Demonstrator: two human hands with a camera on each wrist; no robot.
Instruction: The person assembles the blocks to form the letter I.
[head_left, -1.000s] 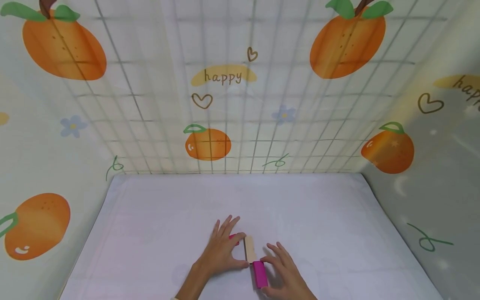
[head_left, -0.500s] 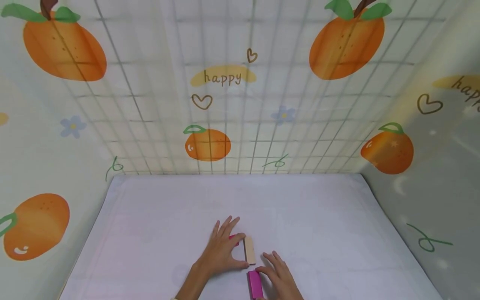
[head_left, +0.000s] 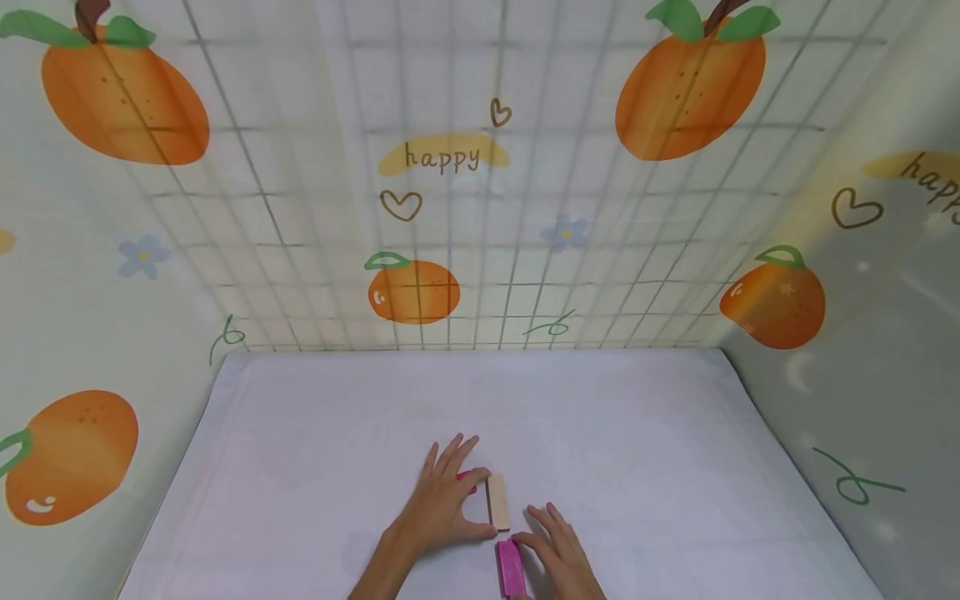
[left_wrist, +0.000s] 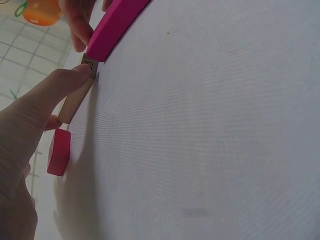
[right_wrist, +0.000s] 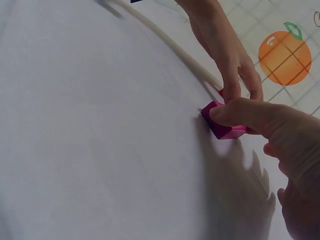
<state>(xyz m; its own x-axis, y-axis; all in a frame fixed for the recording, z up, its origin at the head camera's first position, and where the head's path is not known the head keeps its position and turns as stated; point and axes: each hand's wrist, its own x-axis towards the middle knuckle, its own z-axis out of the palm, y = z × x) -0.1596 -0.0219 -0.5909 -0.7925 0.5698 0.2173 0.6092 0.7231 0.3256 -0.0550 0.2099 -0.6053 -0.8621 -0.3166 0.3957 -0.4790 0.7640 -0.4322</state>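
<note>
My left hand (head_left: 442, 504) pinches a plain wooden block (head_left: 498, 502) by its two ends, thumb at the near end and index finger at the far one. A dark mark shows on the block's near end (left_wrist: 90, 64) in the left wrist view. Just in front of it, a magenta block (head_left: 511, 569) lies lengthwise on the table. My right hand (head_left: 561, 554) grips this one end to end between thumb and index finger. A narrow gap parts the two blocks in the head view. Behind the left index finger sits a red-pink block (left_wrist: 60, 152), partly hidden in the head view.
A white cloth covers the tabletop (head_left: 337, 417). Curtains printed with oranges (head_left: 414, 292) stand along the back and both sides, with a wire grid (head_left: 517, 275) showing at the back. In the right wrist view, the left forearm's pale sleeve edge is unclear.
My right hand has drawn the magenta block toward me and slightly left, away from the wooden block's near corner. In the last half second it barely moved. The left hand stayed in place.
</note>
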